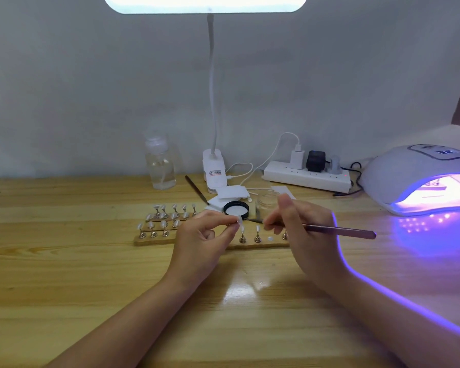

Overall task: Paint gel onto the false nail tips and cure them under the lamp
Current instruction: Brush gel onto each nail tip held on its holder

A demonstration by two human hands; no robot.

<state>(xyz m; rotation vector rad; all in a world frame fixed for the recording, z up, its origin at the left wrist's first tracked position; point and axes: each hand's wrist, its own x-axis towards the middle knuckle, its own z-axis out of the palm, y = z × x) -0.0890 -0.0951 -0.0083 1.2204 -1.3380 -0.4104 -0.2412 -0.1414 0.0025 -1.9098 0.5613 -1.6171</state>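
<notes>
Head view: left hand [206,236] raised off the worktop [91,261], grip pinching a false nail tip [240,219] above the wooden holder strip [154,240]. Right hand [300,229] angled inward, grip closed round a brush [337,230]. Curing lamp [409,176] glows violet at right.

Bare tabletop [117,274] toward the person, nail stands [165,224] crowding the centre, curing lamp [409,176] blocking right
</notes>
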